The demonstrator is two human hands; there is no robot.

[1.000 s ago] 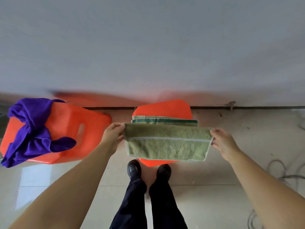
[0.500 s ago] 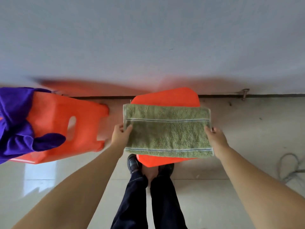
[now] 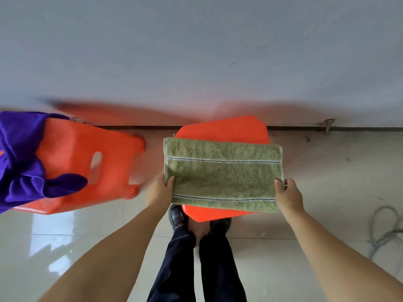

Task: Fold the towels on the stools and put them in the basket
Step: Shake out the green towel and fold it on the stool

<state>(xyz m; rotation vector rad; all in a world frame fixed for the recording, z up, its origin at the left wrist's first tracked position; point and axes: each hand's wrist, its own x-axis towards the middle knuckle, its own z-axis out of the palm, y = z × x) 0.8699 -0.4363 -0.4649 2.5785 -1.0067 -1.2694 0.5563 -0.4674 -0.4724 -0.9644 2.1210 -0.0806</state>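
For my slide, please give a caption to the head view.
Both hands hold a folded green towel flat on an orange stool.

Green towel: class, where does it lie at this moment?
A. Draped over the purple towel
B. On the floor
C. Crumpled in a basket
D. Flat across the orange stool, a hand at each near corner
D: the green towel lies flat on the orange stool, left hand and right hand gripping its corners.

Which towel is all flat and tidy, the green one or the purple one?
The green towel. It lies flat and folded on the orange stool, held by the left hand and right hand. The purple towel is bunched up.
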